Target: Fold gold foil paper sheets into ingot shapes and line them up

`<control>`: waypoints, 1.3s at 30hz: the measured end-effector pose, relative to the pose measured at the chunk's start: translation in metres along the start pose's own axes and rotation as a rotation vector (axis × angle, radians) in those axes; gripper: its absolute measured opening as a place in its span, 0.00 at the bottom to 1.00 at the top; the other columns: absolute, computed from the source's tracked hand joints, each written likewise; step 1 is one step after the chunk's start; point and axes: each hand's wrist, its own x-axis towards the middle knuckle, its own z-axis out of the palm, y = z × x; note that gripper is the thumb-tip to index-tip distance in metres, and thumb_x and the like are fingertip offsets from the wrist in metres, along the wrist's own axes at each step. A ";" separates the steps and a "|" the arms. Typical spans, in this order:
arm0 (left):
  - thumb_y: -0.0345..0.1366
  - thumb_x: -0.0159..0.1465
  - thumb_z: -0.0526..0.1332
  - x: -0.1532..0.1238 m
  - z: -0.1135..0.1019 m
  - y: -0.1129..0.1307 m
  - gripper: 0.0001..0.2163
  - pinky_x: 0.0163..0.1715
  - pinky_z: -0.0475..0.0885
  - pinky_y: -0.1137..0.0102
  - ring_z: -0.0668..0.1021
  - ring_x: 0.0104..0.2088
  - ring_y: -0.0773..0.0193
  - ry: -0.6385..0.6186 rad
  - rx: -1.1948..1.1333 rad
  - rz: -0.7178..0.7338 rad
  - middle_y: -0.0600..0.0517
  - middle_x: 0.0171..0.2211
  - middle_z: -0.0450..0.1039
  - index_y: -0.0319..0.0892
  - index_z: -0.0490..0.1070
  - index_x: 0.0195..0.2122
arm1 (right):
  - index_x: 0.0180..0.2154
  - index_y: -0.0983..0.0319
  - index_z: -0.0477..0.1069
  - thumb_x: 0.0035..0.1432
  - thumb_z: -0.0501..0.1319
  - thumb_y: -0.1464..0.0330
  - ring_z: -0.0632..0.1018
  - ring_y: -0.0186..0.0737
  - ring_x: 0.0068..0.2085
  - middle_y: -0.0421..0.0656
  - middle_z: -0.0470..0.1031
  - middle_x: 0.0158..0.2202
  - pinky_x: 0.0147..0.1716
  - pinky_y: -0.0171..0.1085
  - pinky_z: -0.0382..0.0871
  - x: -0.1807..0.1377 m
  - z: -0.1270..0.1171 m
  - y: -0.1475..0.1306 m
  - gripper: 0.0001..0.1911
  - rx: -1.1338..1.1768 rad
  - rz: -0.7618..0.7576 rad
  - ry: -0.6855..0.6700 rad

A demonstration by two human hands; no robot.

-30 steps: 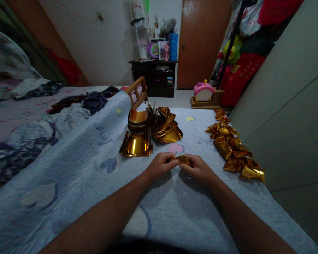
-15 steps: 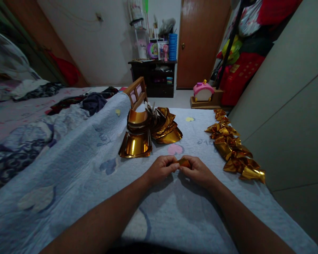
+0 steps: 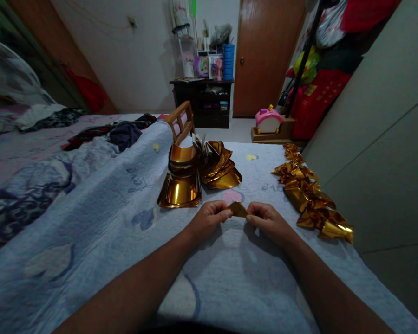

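Observation:
A small folded piece of gold foil paper [image 3: 238, 209] is stretched between my two hands above the bedspread. My left hand [image 3: 211, 220] pinches its left end between thumb and fingers. At its right end my right hand [image 3: 266, 220] does the same. Beyond my left hand lies a fanned pile of gold foil sheets [image 3: 179, 189], curved and shiny, with a second fan [image 3: 223, 174] against it. A line of folded gold foil pieces [image 3: 308, 197] runs along the right side of the bed.
The blue quilted bedspread [image 3: 223, 287] with heart patterns covers the surface under my hands. A wooden rail [image 3: 183, 121] stands behind the foil piles. Crumpled clothes and blankets [image 3: 101, 148] lie to the left. On the right rises a pale cabinet [image 3: 379, 153].
My hands have moved slightly apart, so more of the folded foil paper shows between them. Both still pinch its ends. The view has shifted a little.

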 end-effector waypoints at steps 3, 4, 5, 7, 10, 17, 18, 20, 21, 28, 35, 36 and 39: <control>0.48 0.57 0.66 0.000 -0.002 0.000 0.15 0.26 0.56 0.72 0.61 0.25 0.69 0.004 -0.010 -0.004 0.56 0.23 0.61 0.40 0.69 0.25 | 0.25 0.60 0.65 0.51 0.66 0.58 0.62 0.32 0.23 0.35 0.62 0.21 0.23 0.33 0.55 -0.002 -0.004 0.002 0.15 0.022 0.012 0.004; 0.47 0.57 0.66 0.000 -0.002 0.000 0.15 0.26 0.56 0.72 0.61 0.25 0.69 0.016 -0.018 -0.005 0.57 0.22 0.60 0.40 0.69 0.25 | 0.25 0.60 0.65 0.51 0.65 0.59 0.62 0.32 0.23 0.35 0.62 0.21 0.23 0.33 0.54 -0.003 -0.005 0.003 0.14 0.040 0.018 0.015; 0.47 0.58 0.65 0.000 -0.003 0.000 0.15 0.26 0.55 0.72 0.60 0.24 0.69 0.033 -0.028 -0.010 0.57 0.22 0.60 0.41 0.69 0.25 | 0.25 0.60 0.65 0.51 0.65 0.60 0.62 0.32 0.23 0.35 0.61 0.21 0.23 0.33 0.53 -0.003 -0.007 0.005 0.13 0.061 0.023 0.031; 0.47 0.58 0.65 0.000 -0.005 0.000 0.15 0.25 0.55 0.71 0.59 0.23 0.70 0.077 -0.055 -0.019 0.58 0.21 0.59 0.41 0.68 0.25 | 0.25 0.59 0.64 0.51 0.63 0.62 0.61 0.32 0.22 0.35 0.60 0.20 0.22 0.33 0.51 -0.004 -0.011 0.008 0.10 0.124 0.038 0.098; 0.46 0.58 0.65 0.000 -0.007 0.001 0.15 0.25 0.54 0.71 0.58 0.22 0.70 0.107 -0.083 -0.016 0.58 0.20 0.59 0.41 0.68 0.25 | 0.26 0.60 0.65 0.51 0.63 0.63 0.61 0.32 0.23 0.35 0.60 0.21 0.23 0.34 0.53 -0.003 -0.013 0.009 0.09 0.121 -0.001 0.165; 0.45 0.58 0.64 0.000 -0.001 0.004 0.14 0.25 0.55 0.71 0.60 0.22 0.70 0.102 -0.044 -0.004 0.58 0.19 0.60 0.40 0.67 0.23 | 0.58 0.54 0.62 0.52 0.69 0.65 0.69 0.35 0.32 0.39 0.68 0.39 0.30 0.35 0.64 0.002 0.015 0.003 0.33 -0.124 -0.203 0.150; 0.45 0.58 0.65 0.000 0.000 0.004 0.14 0.25 0.55 0.72 0.60 0.22 0.70 0.106 -0.040 -0.006 0.58 0.19 0.60 0.40 0.67 0.23 | 0.59 0.54 0.61 0.53 0.68 0.67 0.70 0.35 0.32 0.39 0.68 0.39 0.31 0.35 0.64 0.002 0.019 0.003 0.33 -0.176 -0.222 0.154; 0.46 0.58 0.65 0.000 0.001 0.003 0.15 0.25 0.56 0.72 0.61 0.23 0.70 0.107 -0.038 -0.009 0.58 0.20 0.60 0.40 0.68 0.24 | 0.57 0.57 0.63 0.55 0.65 0.68 0.70 0.36 0.32 0.39 0.70 0.36 0.32 0.36 0.65 0.002 0.024 0.004 0.28 -0.251 -0.258 0.182; 0.46 0.58 0.65 0.000 0.001 0.003 0.15 0.25 0.56 0.72 0.61 0.23 0.70 0.103 -0.035 -0.009 0.57 0.20 0.61 0.40 0.68 0.24 | 0.55 0.58 0.65 0.57 0.64 0.68 0.71 0.36 0.32 0.40 0.70 0.35 0.32 0.36 0.65 0.002 0.025 0.004 0.24 -0.279 -0.275 0.198; 0.49 0.59 0.65 0.001 0.000 0.001 0.17 0.27 0.58 0.72 0.64 0.26 0.69 0.050 0.013 0.021 0.56 0.24 0.63 0.39 0.70 0.27 | 0.51 0.62 0.71 0.59 0.61 0.68 0.72 0.36 0.31 0.42 0.76 0.35 0.31 0.35 0.65 0.001 0.022 0.003 0.18 -0.369 -0.322 0.241; 0.43 0.57 0.69 0.000 0.003 -0.004 0.22 0.27 0.63 0.74 0.69 0.27 0.69 0.133 -0.138 0.057 0.58 0.31 0.67 0.44 0.66 0.50 | 0.57 0.62 0.68 0.59 0.62 0.67 0.69 0.35 0.26 0.36 0.70 0.27 0.27 0.34 0.63 0.001 0.023 0.006 0.23 -0.363 -0.310 0.248; 0.43 0.58 0.69 0.000 0.004 -0.004 0.22 0.27 0.63 0.74 0.69 0.27 0.70 0.120 -0.158 0.058 0.58 0.30 0.67 0.45 0.66 0.50 | 0.58 0.62 0.67 0.59 0.61 0.67 0.69 0.34 0.26 0.35 0.69 0.27 0.27 0.34 0.63 0.001 0.023 0.006 0.25 -0.351 -0.314 0.245; 0.42 0.60 0.67 0.000 0.004 -0.004 0.16 0.26 0.62 0.75 0.67 0.25 0.71 0.082 -0.164 0.073 0.59 0.28 0.65 0.44 0.67 0.46 | 0.56 0.60 0.68 0.61 0.59 0.69 0.72 0.35 0.28 0.37 0.74 0.30 0.30 0.34 0.66 0.001 0.025 0.006 0.21 -0.332 -0.331 0.224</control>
